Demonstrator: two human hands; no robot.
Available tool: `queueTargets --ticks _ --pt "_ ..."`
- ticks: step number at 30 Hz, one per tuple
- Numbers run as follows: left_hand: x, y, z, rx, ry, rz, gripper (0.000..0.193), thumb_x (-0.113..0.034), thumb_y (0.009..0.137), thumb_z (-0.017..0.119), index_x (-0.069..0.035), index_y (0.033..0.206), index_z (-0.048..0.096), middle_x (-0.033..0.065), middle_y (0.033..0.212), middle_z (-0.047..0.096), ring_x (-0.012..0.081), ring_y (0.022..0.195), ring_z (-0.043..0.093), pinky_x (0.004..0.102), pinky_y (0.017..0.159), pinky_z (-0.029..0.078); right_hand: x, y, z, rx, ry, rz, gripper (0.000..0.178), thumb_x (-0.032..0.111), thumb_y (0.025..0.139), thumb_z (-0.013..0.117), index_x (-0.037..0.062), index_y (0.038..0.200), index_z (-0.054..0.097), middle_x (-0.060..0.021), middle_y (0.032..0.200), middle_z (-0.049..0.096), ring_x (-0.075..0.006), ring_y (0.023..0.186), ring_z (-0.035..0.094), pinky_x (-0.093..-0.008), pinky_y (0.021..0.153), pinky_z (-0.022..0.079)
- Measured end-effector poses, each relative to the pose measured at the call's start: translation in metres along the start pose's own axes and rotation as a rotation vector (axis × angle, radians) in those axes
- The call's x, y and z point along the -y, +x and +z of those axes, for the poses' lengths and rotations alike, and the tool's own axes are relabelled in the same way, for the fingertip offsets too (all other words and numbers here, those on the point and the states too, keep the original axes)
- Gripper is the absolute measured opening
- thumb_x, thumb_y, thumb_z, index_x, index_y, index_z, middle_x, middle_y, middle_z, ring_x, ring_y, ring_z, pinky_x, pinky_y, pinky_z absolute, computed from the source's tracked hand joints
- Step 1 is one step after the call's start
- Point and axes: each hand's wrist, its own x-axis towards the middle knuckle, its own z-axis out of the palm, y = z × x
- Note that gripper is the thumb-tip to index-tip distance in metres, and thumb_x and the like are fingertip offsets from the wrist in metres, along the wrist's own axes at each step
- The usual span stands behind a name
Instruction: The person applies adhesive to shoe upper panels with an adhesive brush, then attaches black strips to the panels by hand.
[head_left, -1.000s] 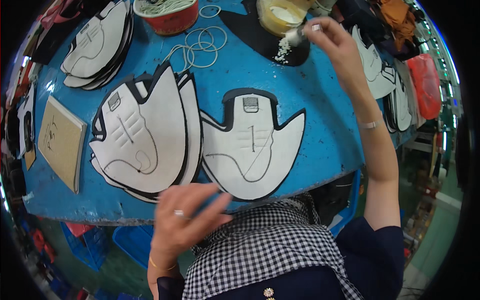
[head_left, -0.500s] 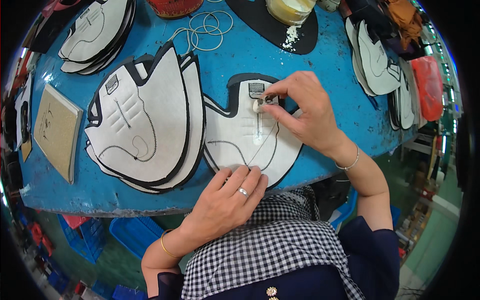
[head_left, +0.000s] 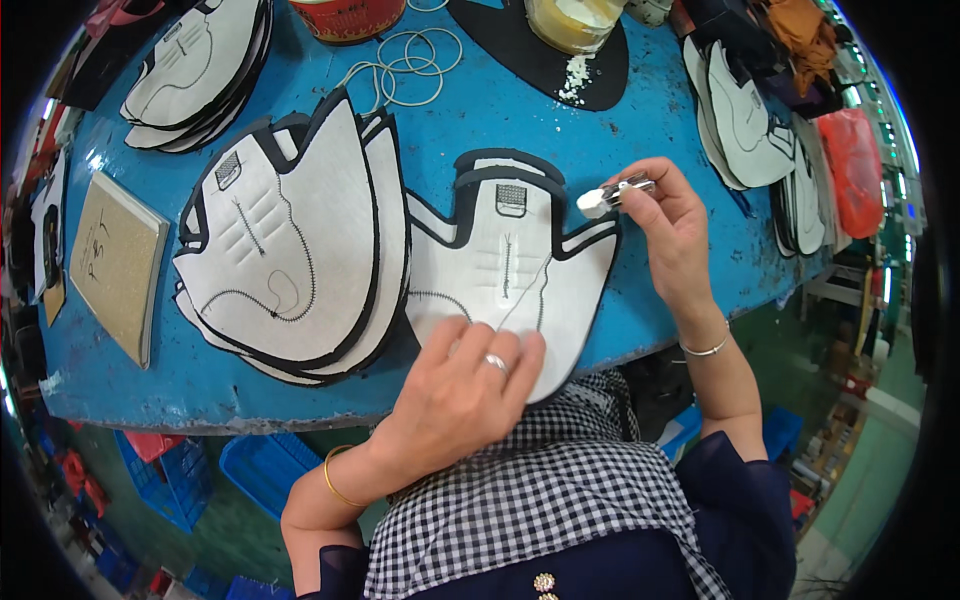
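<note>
Pinching metal clip (head_left: 630,188): right hand (head_left: 677,230) | moved off white panel (head_left: 528,262) | left hand (head_left: 460,385) on it, grip unclear

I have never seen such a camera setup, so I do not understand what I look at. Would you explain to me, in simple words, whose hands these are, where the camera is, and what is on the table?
There is no machine here: you see a person's own two bare hands. A wide fisheye camera on the person's head looks down, so straight edges bend near the rim.

The left hand lies over the lower part of a stitched white panel. The right hand holds a small metal clip with a white lump or pad at its end, apart from the panel.

On the blue table are also a stack of similar panels, a tan book and a yellowish tub with white material inside.
</note>
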Motion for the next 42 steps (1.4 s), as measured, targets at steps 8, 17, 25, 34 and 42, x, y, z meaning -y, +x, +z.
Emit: queueTargets --ticks 8,17,25,34,42 --pt "-0.002 -0.02 -0.057 -0.666 0.311 0.13 0.025 -0.023 0.075 0.068 -0.026 0.099 0.078 -0.0068 0.071 0.045 0.0102 0.067 0.049 0.0289 0.073 0.042 0.002 -0.005 0.001 -0.002 0.051 0.011 0.017 0.008 0.097 0.067 0.0019 0.111 0.062 -0.005 0.104 0.07 -0.0081 0.093 0.062 -0.0238 0.087 0.049" --pt "0.017 -0.042 -0.047 -0.059 -0.129 -0.267 0.036 -0.022 0.073 0.084 -0.015 0.107 0.074 0.0014 0.094 0.063 0.0208 0.084 0.064 0.0381 0.074 0.05 0.012 -0.012 0.036 0.135 -0.398 -0.097 0.019 0.013 0.082 0.08 0.0073 0.098 0.07 -0.0028 0.088 0.069 -0.013 0.078 0.062 -0.0277 0.076 0.048" --pt "0.006 -0.035 -0.007 0.116 -0.023 -0.134 0.042 -0.025 0.08 0.079 -0.006 0.116 0.069 0.0098 0.121 0.064 0.0252 0.107 0.063 0.0388 0.087 0.052 0.003 0.007 0.058 0.17 -0.69 -0.38 0.021 0.017 0.078 0.082 0.0087 0.093 0.069 -0.0005 0.076 0.065 -0.0166 0.07 0.059 -0.0336 0.079 0.042" --pt "-0.001 -0.028 -0.01 0.192 0.093 -0.074 0.036 -0.007 0.077 0.067 -0.001 0.112 0.07 0.0116 0.114 0.065 0.0237 0.099 0.065 0.0324 0.075 0.053 0.011 -0.002 0.061 0.222 -0.845 -0.648 0.024 0.016 0.076 0.083 0.0104 0.093 0.067 -0.0004 0.074 0.063 -0.0188 0.071 0.058 -0.0378 0.081 0.041" --pt "0.011 -0.022 -0.004 0.056 -0.051 -0.192 0.041 0.0 0.072 0.066 -0.003 0.112 0.072 0.0088 0.105 0.063 0.0218 0.091 0.065 0.0298 0.064 0.052 0.009 0.04 0.007 -0.071 -0.103 -0.122 0.018 0.015 0.093 0.072 0.0056 0.108 0.067 -0.0011 0.094 0.069 -0.0087 0.084 0.059 -0.0227 0.081 0.047"
